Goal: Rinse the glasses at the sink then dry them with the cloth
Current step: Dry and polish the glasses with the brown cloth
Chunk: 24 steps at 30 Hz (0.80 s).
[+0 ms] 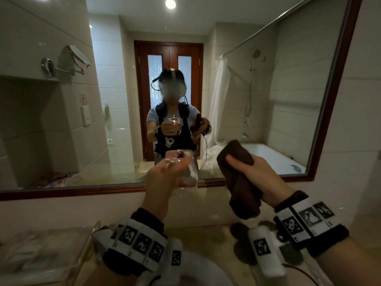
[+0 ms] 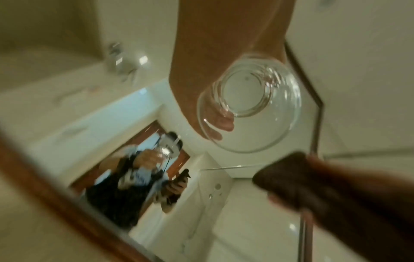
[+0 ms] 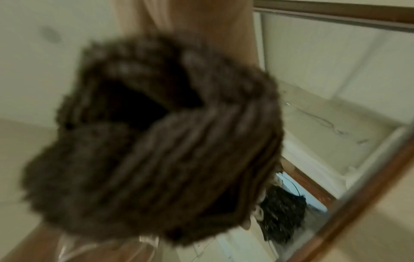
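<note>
My left hand (image 1: 165, 178) grips a clear drinking glass (image 1: 185, 170), fingers curled round its wall, raised before the mirror (image 1: 321, 120) above the sink (image 1: 206, 271). From my left wrist the glass (image 2: 251, 104) shows its thick base and nothing inside. My right hand (image 1: 257, 178) clutches a bunched dark brown cloth (image 1: 239, 182), just beside the glass, apart from it. A clear tray (image 1: 61, 254) sits left of the sink; its contents are blurred.

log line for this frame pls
phase: rinse done, drying not begun | left hand: holds glass | right hand: grips brown cloth | cloth-glass: apart
</note>
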Each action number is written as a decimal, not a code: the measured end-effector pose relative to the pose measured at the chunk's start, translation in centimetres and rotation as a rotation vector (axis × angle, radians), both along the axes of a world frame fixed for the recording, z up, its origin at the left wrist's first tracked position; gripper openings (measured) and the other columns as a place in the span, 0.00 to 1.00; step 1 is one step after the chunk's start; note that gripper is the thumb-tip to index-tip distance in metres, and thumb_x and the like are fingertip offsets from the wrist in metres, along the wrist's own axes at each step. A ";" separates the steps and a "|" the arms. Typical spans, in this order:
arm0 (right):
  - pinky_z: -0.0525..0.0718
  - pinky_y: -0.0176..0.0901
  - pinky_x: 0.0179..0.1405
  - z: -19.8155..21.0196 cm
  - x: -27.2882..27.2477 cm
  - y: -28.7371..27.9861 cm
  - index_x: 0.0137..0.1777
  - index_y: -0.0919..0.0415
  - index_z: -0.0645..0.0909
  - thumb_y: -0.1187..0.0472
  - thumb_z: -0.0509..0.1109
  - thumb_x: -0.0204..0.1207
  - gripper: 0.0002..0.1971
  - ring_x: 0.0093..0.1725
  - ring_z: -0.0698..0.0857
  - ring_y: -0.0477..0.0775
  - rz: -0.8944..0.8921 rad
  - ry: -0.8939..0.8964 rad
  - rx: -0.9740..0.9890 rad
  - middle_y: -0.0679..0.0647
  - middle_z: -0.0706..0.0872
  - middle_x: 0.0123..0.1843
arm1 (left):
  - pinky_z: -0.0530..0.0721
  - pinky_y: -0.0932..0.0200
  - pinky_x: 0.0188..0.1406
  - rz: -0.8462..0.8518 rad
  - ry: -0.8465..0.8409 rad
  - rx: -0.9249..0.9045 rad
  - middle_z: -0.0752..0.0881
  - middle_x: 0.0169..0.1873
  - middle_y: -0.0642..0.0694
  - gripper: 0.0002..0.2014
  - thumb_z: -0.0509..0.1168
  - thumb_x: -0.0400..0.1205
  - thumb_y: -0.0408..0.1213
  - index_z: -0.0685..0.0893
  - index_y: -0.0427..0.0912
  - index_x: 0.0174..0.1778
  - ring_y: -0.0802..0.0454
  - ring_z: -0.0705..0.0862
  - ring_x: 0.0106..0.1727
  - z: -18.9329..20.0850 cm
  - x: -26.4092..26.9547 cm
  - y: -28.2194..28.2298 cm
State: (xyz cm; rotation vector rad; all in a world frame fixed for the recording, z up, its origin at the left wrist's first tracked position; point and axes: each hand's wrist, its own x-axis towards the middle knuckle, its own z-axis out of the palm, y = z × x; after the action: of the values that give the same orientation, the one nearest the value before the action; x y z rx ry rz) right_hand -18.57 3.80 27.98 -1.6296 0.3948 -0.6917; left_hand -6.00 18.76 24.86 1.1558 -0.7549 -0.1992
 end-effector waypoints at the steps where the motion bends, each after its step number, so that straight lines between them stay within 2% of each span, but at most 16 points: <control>1: 0.86 0.45 0.36 0.5 0.2 0.5 0.50 0.59 0.82 0.55 0.70 0.75 0.09 0.35 0.87 0.55 -0.040 -0.048 -0.100 0.61 0.88 0.42 | 0.87 0.65 0.35 0.031 -0.056 0.045 0.89 0.46 0.42 0.11 0.70 0.76 0.39 0.85 0.39 0.52 0.54 0.89 0.43 -0.4 -0.2 -0.2; 3: 0.81 0.36 0.34 1.1 0.9 2.1 0.43 0.48 0.80 0.52 0.65 0.78 0.04 0.32 0.84 0.43 -0.040 -0.066 -0.333 0.50 0.85 0.37 | 0.87 0.64 0.35 0.062 -0.221 0.102 0.89 0.43 0.47 0.11 0.73 0.74 0.37 0.86 0.41 0.51 0.58 0.89 0.41 -0.7 -1.2 -0.8; 4: 0.79 0.34 0.36 1.0 1.4 3.0 0.46 0.46 0.79 0.51 0.64 0.79 0.04 0.34 0.83 0.38 0.002 -0.043 -0.438 0.46 0.84 0.39 | 0.88 0.62 0.38 0.064 -0.280 0.108 0.89 0.42 0.50 0.12 0.75 0.73 0.37 0.86 0.42 0.51 0.60 0.89 0.41 -0.8 -1.5 -1.2; 5: 0.78 0.33 0.41 0.8 1.8 3.8 0.52 0.45 0.79 0.49 0.61 0.80 0.06 0.41 0.82 0.37 0.043 -0.015 -0.533 0.45 0.84 0.44 | 0.87 0.64 0.40 0.081 -0.325 0.115 0.89 0.40 0.53 0.12 0.76 0.72 0.35 0.86 0.44 0.50 0.63 0.88 0.41 -1.0 -1.6 -1.5; 6: 0.78 0.33 0.49 0.4 2.2 4.2 0.60 0.47 0.78 0.47 0.59 0.81 0.12 0.50 0.82 0.38 0.074 -0.008 -0.620 0.46 0.83 0.52 | 0.85 0.68 0.40 0.118 -0.349 0.122 0.88 0.39 0.57 0.12 0.76 0.71 0.33 0.85 0.45 0.49 0.66 0.87 0.41 -1.1 -1.6 -1.7; 8: 0.76 0.40 0.65 -0.3 2.6 4.5 0.67 0.53 0.77 0.46 0.52 0.80 0.22 0.63 0.79 0.46 0.122 -0.040 -0.622 0.50 0.81 0.63 | 0.81 0.75 0.38 0.158 -0.348 0.121 0.87 0.38 0.60 0.15 0.77 0.68 0.28 0.86 0.42 0.50 0.71 0.85 0.39 -1.3 -1.6 -1.8; 9: 0.75 0.41 0.67 -0.3 2.7 4.5 0.67 0.55 0.77 0.46 0.50 0.79 0.24 0.65 0.78 0.47 0.147 -0.047 -0.587 0.51 0.81 0.65 | 0.80 0.77 0.38 0.168 -0.355 0.122 0.87 0.38 0.61 0.16 0.77 0.67 0.28 0.86 0.42 0.49 0.73 0.85 0.39 -1.3 -1.6 -1.7; 13: 0.75 0.32 0.58 -0.1 3.0 3.7 0.66 0.50 0.79 0.50 0.56 0.83 0.17 0.59 0.79 0.39 0.142 0.024 -0.533 0.46 0.82 0.60 | 0.79 0.79 0.38 0.185 -0.419 0.107 0.86 0.39 0.62 0.18 0.78 0.67 0.29 0.83 0.51 0.47 0.74 0.85 0.41 -2.0 -1.9 -1.4; 15: 0.78 0.27 0.52 -0.1 3.0 3.2 0.65 0.52 0.80 0.52 0.59 0.82 0.16 0.53 0.81 0.38 0.132 0.067 -0.451 0.45 0.84 0.56 | 0.81 0.77 0.40 0.148 -0.451 0.098 0.88 0.42 0.62 0.18 0.78 0.68 0.30 0.84 0.49 0.51 0.70 0.86 0.43 -2.3 -1.9 -1.3; 17: 0.80 0.24 0.44 0.0 2.6 2.4 0.64 0.55 0.82 0.52 0.61 0.81 0.16 0.48 0.84 0.39 0.149 0.089 -0.275 0.47 0.86 0.52 | 0.81 0.77 0.39 0.124 -0.512 0.115 0.89 0.40 0.64 0.18 0.78 0.69 0.32 0.85 0.50 0.53 0.68 0.87 0.42 -2.3 -2.2 -1.1; 19: 0.83 0.32 0.44 -0.3 2.3 1.6 0.60 0.58 0.83 0.51 0.61 0.81 0.16 0.46 0.87 0.46 0.173 0.097 -0.067 0.52 0.88 0.49 | 0.82 0.76 0.39 0.083 -0.516 0.112 0.89 0.41 0.64 0.17 0.78 0.68 0.33 0.86 0.50 0.51 0.67 0.87 0.42 -2.0 -2.4 -0.9; 21: 0.85 0.44 0.48 -1.0 2.0 1.0 0.54 0.61 0.85 0.50 0.64 0.80 0.16 0.43 0.88 0.53 0.164 0.076 0.132 0.56 0.90 0.44 | 0.84 0.70 0.41 0.024 -0.454 0.077 0.91 0.43 0.55 0.15 0.77 0.70 0.36 0.87 0.46 0.52 0.63 0.88 0.44 -1.3 -2.5 -0.8; 22: 0.85 0.50 0.49 -1.6 2.0 0.6 0.53 0.63 0.85 0.50 0.65 0.79 0.16 0.42 0.88 0.56 0.158 0.078 0.220 0.59 0.90 0.44 | 0.86 0.67 0.43 -0.007 -0.408 0.059 0.91 0.44 0.53 0.14 0.75 0.70 0.41 0.87 0.45 0.52 0.61 0.88 0.45 -0.8 -2.5 -0.8; 24: 0.86 0.58 0.49 -3.1 2.1 0.3 0.55 0.65 0.83 0.50 0.68 0.77 0.18 0.44 0.88 0.64 0.140 0.100 0.405 0.65 0.89 0.51 | 0.86 0.66 0.44 -0.061 -0.327 0.046 0.90 0.43 0.56 0.17 0.71 0.70 0.52 0.85 0.49 0.51 0.62 0.88 0.45 0.5 -2.4 -0.8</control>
State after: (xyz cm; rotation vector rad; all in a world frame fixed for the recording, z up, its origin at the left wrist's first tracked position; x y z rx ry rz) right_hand -16.47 4.09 24.92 -1.2944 0.4560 -0.3944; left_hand -8.41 17.96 25.37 1.2248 -1.0791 -0.0785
